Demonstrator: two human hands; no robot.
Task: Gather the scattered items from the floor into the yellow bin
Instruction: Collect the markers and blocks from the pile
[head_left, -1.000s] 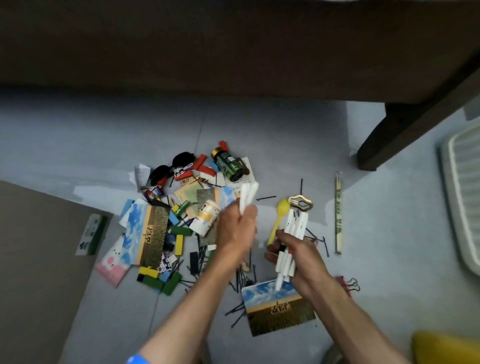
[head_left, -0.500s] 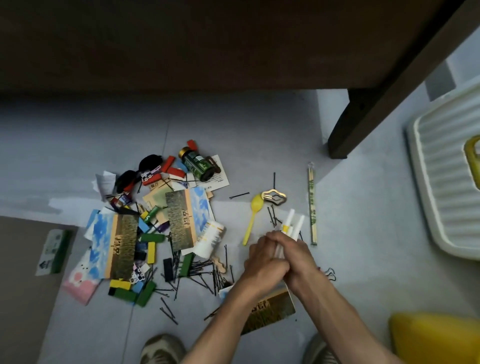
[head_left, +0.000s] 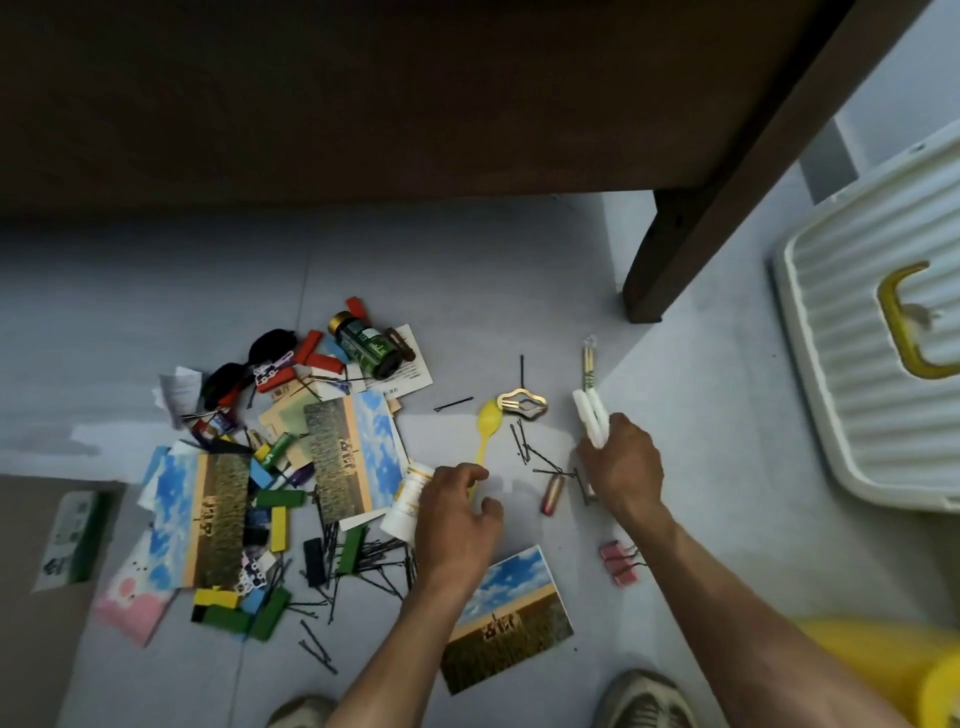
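Note:
My right hand (head_left: 621, 467) grips a bundle of white pens (head_left: 591, 415) above the floor, right of the pile. My left hand (head_left: 457, 514) hovers with loosely curled fingers over the handle of a yellow spoon (head_left: 487, 422), beside a white pill bottle (head_left: 408, 496); it holds nothing that I can see. The yellow bin (head_left: 893, 670) shows only as a corner at the lower right. Scattered items lie left of my hands: postcards (head_left: 353, 457), coloured blocks (head_left: 270, 621), black hairpins (head_left: 374, 561), a green bottle (head_left: 366, 345), sunglasses (head_left: 249, 358).
A gold clip (head_left: 522, 402), wrapped chopsticks (head_left: 588, 364), a pink tube (head_left: 551, 493) and pink binder clips (head_left: 619, 561) lie near my right hand. A dark table leg (head_left: 675, 249) stands behind. A white lid with a yellow handle (head_left: 872, 332) lies right. My shoes (head_left: 641, 699) are below.
The left hand passed its white pens into the right hand's bundle, then drew away left and down to the spoon handle. The right hand moved right with the pens.

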